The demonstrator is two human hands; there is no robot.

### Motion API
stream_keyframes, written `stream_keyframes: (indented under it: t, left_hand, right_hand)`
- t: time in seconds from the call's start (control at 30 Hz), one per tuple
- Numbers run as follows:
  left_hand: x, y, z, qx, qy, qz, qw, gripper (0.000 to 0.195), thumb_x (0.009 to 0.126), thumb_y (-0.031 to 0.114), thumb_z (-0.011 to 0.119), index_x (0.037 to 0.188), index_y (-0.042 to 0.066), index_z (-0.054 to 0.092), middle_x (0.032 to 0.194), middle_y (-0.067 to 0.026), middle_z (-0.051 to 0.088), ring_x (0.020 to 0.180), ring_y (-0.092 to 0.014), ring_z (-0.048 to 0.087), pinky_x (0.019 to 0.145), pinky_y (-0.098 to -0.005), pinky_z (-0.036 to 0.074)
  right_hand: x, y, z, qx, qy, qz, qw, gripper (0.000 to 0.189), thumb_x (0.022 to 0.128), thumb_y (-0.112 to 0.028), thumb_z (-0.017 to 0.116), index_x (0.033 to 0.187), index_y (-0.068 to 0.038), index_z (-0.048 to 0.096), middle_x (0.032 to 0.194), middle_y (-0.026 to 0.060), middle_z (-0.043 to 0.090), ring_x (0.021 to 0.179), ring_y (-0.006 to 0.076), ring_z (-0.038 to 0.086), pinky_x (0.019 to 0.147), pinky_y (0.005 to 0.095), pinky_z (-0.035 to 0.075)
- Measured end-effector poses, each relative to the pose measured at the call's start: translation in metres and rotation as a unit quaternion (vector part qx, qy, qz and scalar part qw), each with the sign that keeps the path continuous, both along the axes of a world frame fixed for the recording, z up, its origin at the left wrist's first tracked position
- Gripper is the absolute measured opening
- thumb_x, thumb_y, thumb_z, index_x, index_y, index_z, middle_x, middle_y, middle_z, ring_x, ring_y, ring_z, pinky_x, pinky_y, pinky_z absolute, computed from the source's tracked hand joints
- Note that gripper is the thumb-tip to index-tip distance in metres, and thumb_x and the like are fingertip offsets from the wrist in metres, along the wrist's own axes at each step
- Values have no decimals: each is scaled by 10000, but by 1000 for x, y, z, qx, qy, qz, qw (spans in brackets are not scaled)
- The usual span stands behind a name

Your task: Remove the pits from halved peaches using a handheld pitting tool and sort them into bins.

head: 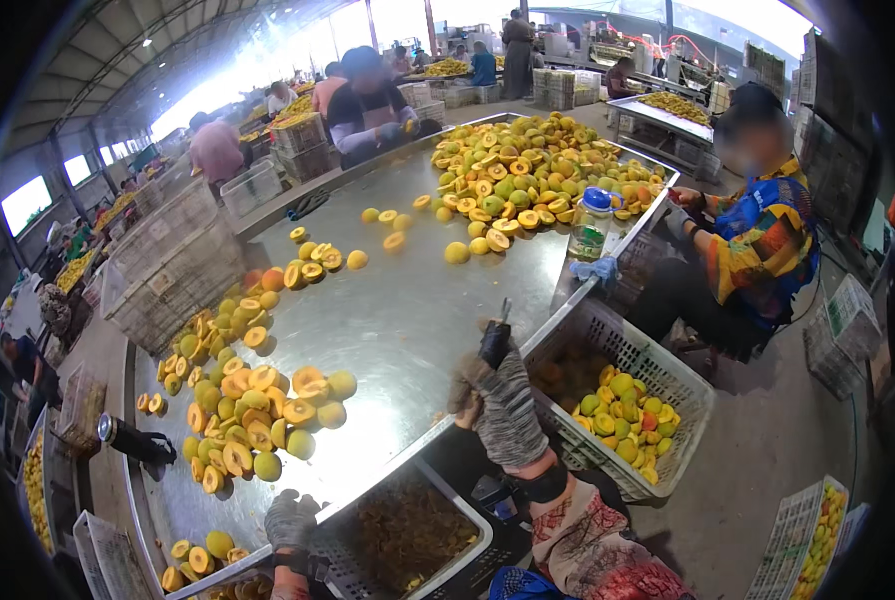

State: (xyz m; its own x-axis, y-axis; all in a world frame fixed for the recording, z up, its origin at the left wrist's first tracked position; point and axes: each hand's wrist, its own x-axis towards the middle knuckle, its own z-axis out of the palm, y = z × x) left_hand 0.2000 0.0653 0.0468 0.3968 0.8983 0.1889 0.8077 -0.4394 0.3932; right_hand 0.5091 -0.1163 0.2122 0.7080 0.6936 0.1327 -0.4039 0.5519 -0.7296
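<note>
My right hand (485, 397), in a grey knit glove, grips a black-handled tool (496, 341) with a thin tip pointing up, just over the near edge of the steel table (387, 315). My left hand (291, 519), also gloved, is at the table's near edge, low in the view; its fingers look bent, and I cannot tell whether they hold anything. Beyond it lies a heap of halved yellow peaches (256, 420), some cut side up. A few more halves (199, 559) lie to its left. Below the edge, between my hands, stands a crate of brown scraps (410, 532).
A white plastic crate (691, 420) with peach halves stands right of my right arm. A large peach pile (522, 165) covers the far end. A blue-lidded bottle (590, 225) and blue cloth (596, 270) sit by the right edge. A co-worker (755, 225) sits there; a black flask (136, 439) is left.
</note>
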Motion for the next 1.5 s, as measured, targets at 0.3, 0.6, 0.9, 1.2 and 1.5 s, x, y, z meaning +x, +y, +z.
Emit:
stream_keyframes:
  t: [0.3,0.6,0.9,1.2,1.5]
  left_hand:
    - [-33,23,-22,-71,-52,8,996,257,804,301,577,837,47,596,728,-100,606,688,-226,552,636,-331,442]
    - [6,-16,35,-189,-131,22,973,170,816,229,587,831,60,593,711,-47,568,658,-169,492,615,-311,416]
    - [7,-15,37,-241,-183,6,953,169,844,217,566,870,53,599,772,-36,583,710,-143,510,635,-284,424]
    - [3,-14,32,-192,-115,-9,975,175,830,261,589,824,87,594,726,-68,584,673,-188,524,628,-321,429]
    - [1,-6,17,-153,-80,-5,985,247,832,334,562,790,92,588,687,-85,585,634,-219,534,602,-347,429]
  right_hand:
    - [35,-21,-29,-19,26,-99,995,318,814,-121,626,1037,-103,400,633,23,503,441,122,508,364,244,407]
    - [120,-111,-5,-53,-182,-287,939,206,870,-214,578,1009,-84,499,715,19,548,558,98,538,437,197,404]
    - [244,-165,46,-99,-164,-409,892,181,831,-107,590,929,-92,439,622,12,496,463,117,494,399,255,443]
    - [208,-146,62,-40,-176,-432,883,190,822,-121,620,963,-80,501,666,3,496,489,86,493,400,232,440]
    - [169,-104,40,-188,-333,-500,777,278,834,-306,613,859,-78,457,589,-6,458,454,94,419,410,255,345]
